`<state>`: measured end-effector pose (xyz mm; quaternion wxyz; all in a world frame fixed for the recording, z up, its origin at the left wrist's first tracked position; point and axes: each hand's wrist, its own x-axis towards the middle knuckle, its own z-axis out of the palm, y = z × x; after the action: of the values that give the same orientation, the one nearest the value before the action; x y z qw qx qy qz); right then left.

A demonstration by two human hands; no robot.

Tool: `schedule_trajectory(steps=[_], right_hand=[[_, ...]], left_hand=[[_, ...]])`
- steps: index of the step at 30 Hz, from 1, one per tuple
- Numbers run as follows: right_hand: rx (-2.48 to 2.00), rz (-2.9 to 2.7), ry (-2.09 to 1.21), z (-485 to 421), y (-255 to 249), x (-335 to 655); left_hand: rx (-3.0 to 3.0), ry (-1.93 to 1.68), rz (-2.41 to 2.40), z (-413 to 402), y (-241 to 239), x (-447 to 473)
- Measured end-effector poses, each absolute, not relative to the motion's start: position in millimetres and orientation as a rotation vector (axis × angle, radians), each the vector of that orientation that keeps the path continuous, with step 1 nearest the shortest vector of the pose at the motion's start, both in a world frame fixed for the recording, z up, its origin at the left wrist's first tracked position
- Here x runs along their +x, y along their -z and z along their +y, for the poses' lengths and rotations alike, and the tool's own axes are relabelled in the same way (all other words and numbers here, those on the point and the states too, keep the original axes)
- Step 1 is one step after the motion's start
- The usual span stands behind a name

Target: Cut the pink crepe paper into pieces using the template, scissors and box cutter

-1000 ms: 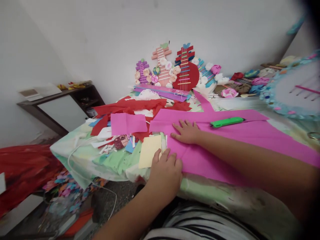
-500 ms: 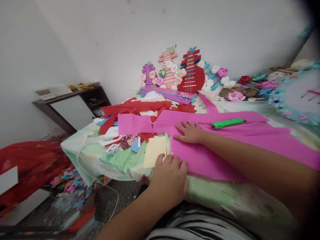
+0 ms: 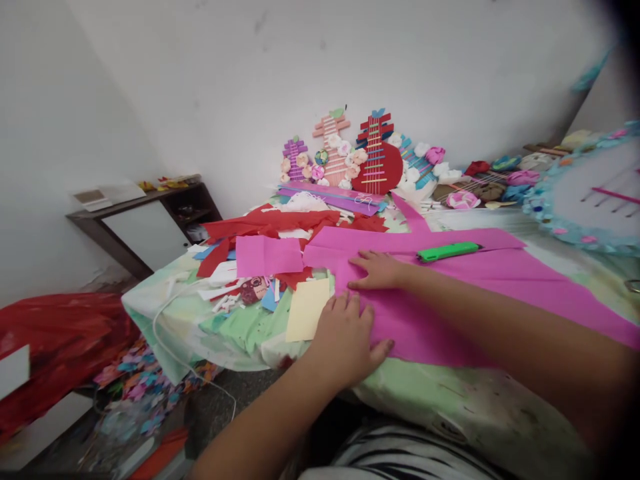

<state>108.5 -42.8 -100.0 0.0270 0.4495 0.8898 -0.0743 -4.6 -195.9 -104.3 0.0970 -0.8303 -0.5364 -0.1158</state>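
Note:
A large pink paper sheet (image 3: 480, 280) lies across the table, folded along its length. My right hand (image 3: 379, 270) rests flat on its left end, fingers stretched out. My left hand (image 3: 347, 337) lies flat on the near left corner of the same sheet, fingers spread, thumb out toward the table edge. A green utility knife (image 3: 447, 251) lies on the pink sheet just beyond my right hand. A pale yellow card (image 3: 306, 310) sits on the table immediately left of my left hand.
A smaller pink sheet (image 3: 267, 255), red paper scraps (image 3: 265, 223) and white bits litter the table's left part. Paper guitar models with flowers (image 3: 370, 157) lean on the wall. A blue-rimmed round craft (image 3: 590, 193) stands right. A dark side table (image 3: 145, 207) and red bag (image 3: 55, 347) are left.
My left hand has slid a little up and right along the near corner of the pink sheet and flattened, thumb now spread. My right hand stays put. The view shifted slightly.

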Motion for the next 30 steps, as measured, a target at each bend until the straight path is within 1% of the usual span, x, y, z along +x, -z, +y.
schedule_trajectory(steps=[4, 11, 18, 24, 30], right_hand=[[1.304, 2.767, 0.245, -39.9, 99.6, 113.7], [1.289, 2.753, 0.256, -35.7, 98.2, 115.2], [1.247, 2.890, 0.217, -48.6, 96.7, 105.0], [1.246, 2.844, 0.175, -55.3, 106.6, 103.7], [1.203, 2.861, 0.221, -54.9, 106.4, 107.3]], left_hand=[[-2.524, 0.345, -1.579, -197.9, 110.2, -7.2], [-2.550, 0.388, -1.559, -201.7, 106.6, -5.4], [-2.561, 0.236, -1.466, -203.2, 101.6, -1.1], [-2.573, 0.217, -1.540, -209.3, 102.6, 6.0], [-2.624, 0.156, -1.523, -222.6, 96.9, 7.0]])
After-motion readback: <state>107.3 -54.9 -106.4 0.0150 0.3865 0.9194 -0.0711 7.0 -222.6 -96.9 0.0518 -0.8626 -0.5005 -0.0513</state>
